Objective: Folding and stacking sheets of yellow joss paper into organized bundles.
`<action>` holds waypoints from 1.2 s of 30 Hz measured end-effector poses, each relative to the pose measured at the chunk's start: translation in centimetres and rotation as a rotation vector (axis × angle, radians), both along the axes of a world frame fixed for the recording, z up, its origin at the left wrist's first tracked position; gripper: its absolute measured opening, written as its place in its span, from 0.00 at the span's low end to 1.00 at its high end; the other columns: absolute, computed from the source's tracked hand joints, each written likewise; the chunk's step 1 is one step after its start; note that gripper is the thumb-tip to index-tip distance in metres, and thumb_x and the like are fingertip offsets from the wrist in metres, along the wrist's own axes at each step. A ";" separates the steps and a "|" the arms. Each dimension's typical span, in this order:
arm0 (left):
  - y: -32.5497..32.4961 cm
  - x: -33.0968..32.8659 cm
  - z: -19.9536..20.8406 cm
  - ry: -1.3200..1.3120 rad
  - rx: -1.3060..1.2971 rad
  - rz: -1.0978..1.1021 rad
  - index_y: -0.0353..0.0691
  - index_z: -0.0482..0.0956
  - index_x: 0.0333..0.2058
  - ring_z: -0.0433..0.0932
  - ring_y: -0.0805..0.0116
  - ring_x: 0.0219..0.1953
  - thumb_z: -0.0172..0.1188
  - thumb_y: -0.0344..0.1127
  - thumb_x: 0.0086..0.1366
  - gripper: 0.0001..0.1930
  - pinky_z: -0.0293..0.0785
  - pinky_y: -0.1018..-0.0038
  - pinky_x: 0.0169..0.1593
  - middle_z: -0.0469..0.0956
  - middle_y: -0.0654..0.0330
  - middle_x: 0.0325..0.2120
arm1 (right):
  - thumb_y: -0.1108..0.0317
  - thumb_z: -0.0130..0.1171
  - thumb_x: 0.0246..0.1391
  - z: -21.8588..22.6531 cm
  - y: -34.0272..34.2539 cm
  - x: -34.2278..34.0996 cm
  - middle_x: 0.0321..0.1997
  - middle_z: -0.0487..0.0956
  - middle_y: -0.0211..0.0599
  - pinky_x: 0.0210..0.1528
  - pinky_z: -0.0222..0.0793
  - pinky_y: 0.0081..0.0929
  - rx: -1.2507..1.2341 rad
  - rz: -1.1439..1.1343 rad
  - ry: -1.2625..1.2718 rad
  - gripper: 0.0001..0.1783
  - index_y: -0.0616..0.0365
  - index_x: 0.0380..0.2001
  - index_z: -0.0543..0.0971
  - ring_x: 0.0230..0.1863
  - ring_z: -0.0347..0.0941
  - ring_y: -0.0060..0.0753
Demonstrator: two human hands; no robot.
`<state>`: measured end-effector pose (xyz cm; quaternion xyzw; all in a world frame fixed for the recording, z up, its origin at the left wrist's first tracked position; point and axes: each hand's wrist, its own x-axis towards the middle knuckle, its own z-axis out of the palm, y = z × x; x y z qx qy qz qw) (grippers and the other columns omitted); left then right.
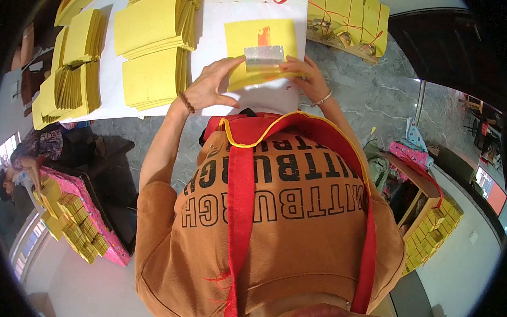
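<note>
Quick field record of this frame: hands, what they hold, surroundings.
left hand: flat on yellow sheet, fingers at foil square
right hand: at sheet's right edge, fingers touching foil
sheet: yellow, orange mark above foil, lies on white table
stacks: yellow sheets, left of hands
bundles: yellow, red string, right of the sheet
apron: red, on wearer

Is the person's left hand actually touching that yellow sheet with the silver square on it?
Touching. In the head view, the left hand has its fingertips pressed on the left edge of the yellow sheet, beside the silver square.
</note>
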<state>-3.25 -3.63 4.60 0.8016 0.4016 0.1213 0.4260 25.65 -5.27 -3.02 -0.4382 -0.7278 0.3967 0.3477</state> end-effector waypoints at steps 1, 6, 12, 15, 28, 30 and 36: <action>0.0 -0.1 -0.4 -0.001 -0.004 -0.001 0.49 0.59 0.56 0.57 0.55 0.58 0.61 0.34 0.49 0.34 0.56 0.58 0.56 0.62 0.56 0.54 | 0.72 0.58 0.43 0.4 -0.7 0.1 0.44 0.77 0.25 0.62 0.41 0.38 -0.013 0.031 -0.080 0.13 0.48 0.36 0.76 0.56 0.64 0.29; -1.6 0.2 -3.6 0.147 0.400 -0.018 0.45 0.71 0.47 0.63 0.58 0.52 0.59 0.29 0.48 0.24 0.57 0.65 0.53 0.69 0.59 0.49 | 0.64 0.59 0.46 0.9 -2.5 -0.1 0.42 0.77 0.21 0.59 0.46 0.44 -0.008 0.056 -0.232 0.12 0.41 0.37 0.77 0.50 0.69 0.25; -0.6 1.3 -3.0 -0.085 0.104 0.255 0.38 0.76 0.35 0.73 0.58 0.28 0.52 0.44 0.59 0.15 0.68 0.67 0.32 0.74 0.52 0.20 | 0.56 0.53 0.51 2.2 -1.5 -0.5 0.33 0.79 0.30 0.56 0.48 0.39 -0.146 0.032 -0.465 0.12 0.47 0.35 0.78 0.43 0.71 0.25; -0.2 2.3 -2.9 0.038 -0.158 0.464 0.37 0.76 0.34 0.74 0.56 0.24 0.49 0.49 0.60 0.19 0.68 0.65 0.30 0.73 0.52 0.17 | 0.53 0.53 0.50 2.5 -1.2 -1.4 0.29 0.79 0.36 0.50 0.59 0.36 -0.229 -0.055 -0.398 0.17 0.53 0.38 0.76 0.39 0.74 0.29; 2.3 3.9 -3.6 0.180 -0.116 0.603 0.35 0.73 0.29 0.76 0.49 0.26 0.51 0.47 0.58 0.17 0.70 0.59 0.31 0.76 0.46 0.21 | 0.54 0.60 0.43 0.7 -0.1 -3.0 0.36 0.77 0.48 0.37 0.70 0.31 -0.321 -0.473 -0.028 0.32 0.52 0.52 0.67 0.34 0.76 0.41; 3.0 3.6 -3.9 0.251 -0.138 0.577 0.35 0.72 0.30 0.76 0.48 0.27 0.50 0.47 0.58 0.17 0.70 0.59 0.31 0.76 0.46 0.22 | 0.53 0.59 0.43 1.2 0.1 -3.3 0.37 0.77 0.49 0.38 0.69 0.32 -0.338 -0.488 -0.123 0.32 0.51 0.53 0.68 0.35 0.76 0.44; 3.6 3.6 -4.6 0.326 -0.152 0.562 0.34 0.70 0.33 0.75 0.46 0.29 0.49 0.48 0.59 0.19 0.70 0.59 0.32 0.75 0.44 0.23 | 0.54 0.59 0.42 1.1 0.1 -3.7 0.38 0.76 0.51 0.43 0.67 0.34 -0.372 -0.537 -0.129 0.32 0.51 0.53 0.68 0.39 0.74 0.48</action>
